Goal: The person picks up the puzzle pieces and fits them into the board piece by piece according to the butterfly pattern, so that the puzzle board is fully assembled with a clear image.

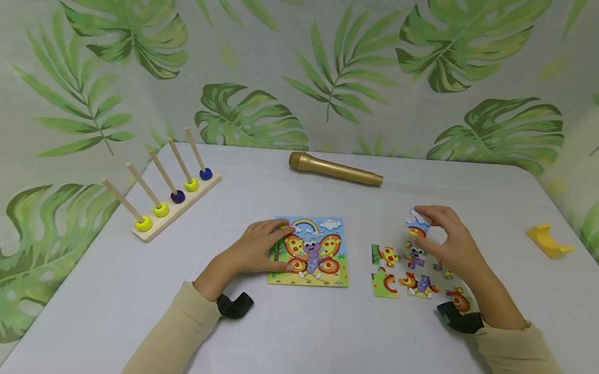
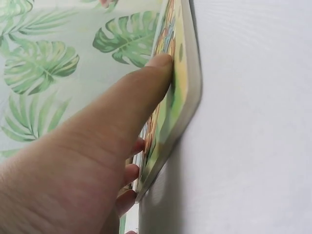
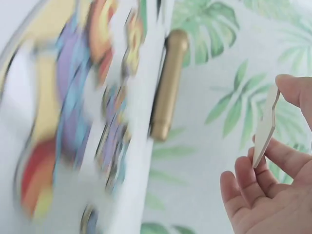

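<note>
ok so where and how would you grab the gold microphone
The gold microphone is probably best gripped mid-handle, from above, thumb on the near side, fingers on the far side: it lies on its side, slim and roughly crosswise, thicker head at the left. The right hand would first need to put down its puzzle piece.

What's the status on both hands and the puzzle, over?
Left hand resting on butterfly board. Right hand pinching a puzzle piece. Other pieces loose on the table. Gold microphone beyond, not in the way.

The lane between board (image 1: pixel 313 254) and pieces (image 1: pixel 417 284) ends at a microphone (image 1: pixel 336 169).
</note>
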Motion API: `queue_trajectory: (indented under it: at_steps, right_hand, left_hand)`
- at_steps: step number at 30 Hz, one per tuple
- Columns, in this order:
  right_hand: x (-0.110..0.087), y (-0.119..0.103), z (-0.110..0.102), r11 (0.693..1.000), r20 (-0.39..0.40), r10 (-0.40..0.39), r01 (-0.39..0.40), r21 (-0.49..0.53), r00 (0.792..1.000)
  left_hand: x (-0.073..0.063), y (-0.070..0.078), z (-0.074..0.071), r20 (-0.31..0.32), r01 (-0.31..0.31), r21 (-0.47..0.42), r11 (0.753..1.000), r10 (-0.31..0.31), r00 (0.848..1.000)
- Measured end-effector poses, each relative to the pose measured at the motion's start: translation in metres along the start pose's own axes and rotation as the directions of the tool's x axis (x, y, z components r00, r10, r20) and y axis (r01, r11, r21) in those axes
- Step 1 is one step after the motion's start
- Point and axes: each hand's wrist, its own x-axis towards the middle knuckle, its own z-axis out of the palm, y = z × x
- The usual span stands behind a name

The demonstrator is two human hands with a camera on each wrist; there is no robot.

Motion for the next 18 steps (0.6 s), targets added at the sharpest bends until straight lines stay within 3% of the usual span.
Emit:
queue_trajectory:
  at_steps: [9, 13, 18]
  right_hand:
    - [0.019, -0.026, 0.045, 0.986, 0.131, -0.156, 0.146, 0.084, 0.979]
    - [0.027, -0.034, 0.064, 0.985, 0.202, -0.153, 0.134, 0.104, 0.967]
    - [0.036, -0.041, 0.085, 0.990, 0.270, -0.115, 0.087, 0.114, 0.956]
  left_hand:
    - [0.009, 0.004, 0.001, -0.074, 0.039, -0.052, 0.998, -0.042, 0.996]
    - [0.015, 0.007, 0.004, -0.116, 0.029, -0.057, 0.998, -0.035, 0.993]
    - [0.017, 0.013, 0.007, -0.073, -0.027, -0.044, 0.999, 0.024, 0.997]
